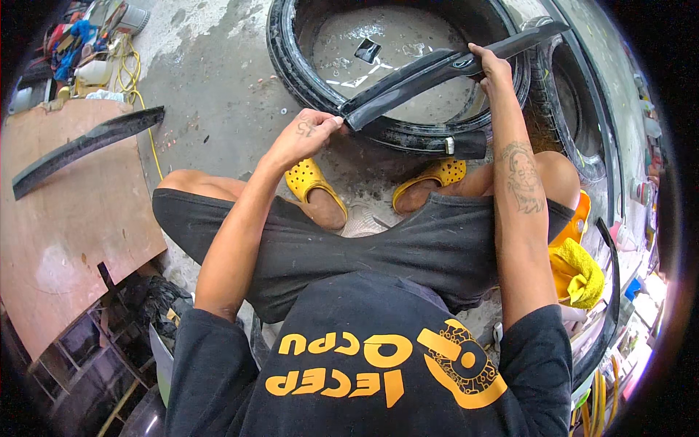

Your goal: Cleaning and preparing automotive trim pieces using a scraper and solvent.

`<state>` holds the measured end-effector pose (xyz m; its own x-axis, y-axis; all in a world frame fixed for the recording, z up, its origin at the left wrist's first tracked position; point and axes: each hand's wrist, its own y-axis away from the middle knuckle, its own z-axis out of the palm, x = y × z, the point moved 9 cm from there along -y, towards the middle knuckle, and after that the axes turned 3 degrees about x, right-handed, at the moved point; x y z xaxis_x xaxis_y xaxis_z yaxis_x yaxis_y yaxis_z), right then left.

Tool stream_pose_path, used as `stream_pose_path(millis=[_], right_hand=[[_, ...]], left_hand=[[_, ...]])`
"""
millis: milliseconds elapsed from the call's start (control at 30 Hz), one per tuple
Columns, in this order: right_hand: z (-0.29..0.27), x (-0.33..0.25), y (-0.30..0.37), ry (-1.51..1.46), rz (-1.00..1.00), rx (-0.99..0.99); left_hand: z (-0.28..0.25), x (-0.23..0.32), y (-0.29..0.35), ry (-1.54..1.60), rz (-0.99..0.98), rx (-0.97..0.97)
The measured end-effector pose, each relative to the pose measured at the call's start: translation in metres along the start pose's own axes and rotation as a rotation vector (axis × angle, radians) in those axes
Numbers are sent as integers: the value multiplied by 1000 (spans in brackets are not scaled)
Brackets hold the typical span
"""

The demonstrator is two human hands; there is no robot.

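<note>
A long, curved black trim strip [411,87] lies slantwise over a large tyre [290,62] resting flat on the floor. My left hand [306,136] pinches the strip's near left end between thumb and fingers. Farther along, my right hand [493,67] is closed around its upper part; the far tip extends beyond that hand to the right. The strip's surface is glossy in places, with a small oval mark by my right hand. On the tyre's near rim sits a black block-like piece [466,144] with a pale end.
Inside the tyre ring, a small dark square [368,50] lies on wet concrete. A second tyre [575,102] is at the right. Another black strip [87,149] rests on a wooden board [80,233] at left. A yellow cloth [579,273] hangs by my right knee; yellow cord [129,69] trails at left.
</note>
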<state>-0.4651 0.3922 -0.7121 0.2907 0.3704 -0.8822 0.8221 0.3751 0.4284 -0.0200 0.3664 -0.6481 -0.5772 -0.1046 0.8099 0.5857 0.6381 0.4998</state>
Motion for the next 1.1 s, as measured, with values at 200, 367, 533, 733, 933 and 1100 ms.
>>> stream_pose_path(millis=[200, 367, 533, 733, 933, 1100], right_hand=[[-10, 5, -15, -3, 0, 44], [0, -1, 7, 59, 35, 10], [0, -5, 14, -2, 37, -1], [-1, -1, 1, 50, 19, 11], [-4, 3, -10, 45, -16, 31], [-6, 4, -13, 78, 1, 31]], left_hand=[[10, 0, -2, 198, -204, -129], [-2, -2, -1, 18, -138, 25], [-10, 16, -2, -172, 109, 157], [-9, 20, 11, -270, 226, 300], [-24, 19, 16, -151, 317, 412], [-24, 39, 25, -298, 511, 437]])
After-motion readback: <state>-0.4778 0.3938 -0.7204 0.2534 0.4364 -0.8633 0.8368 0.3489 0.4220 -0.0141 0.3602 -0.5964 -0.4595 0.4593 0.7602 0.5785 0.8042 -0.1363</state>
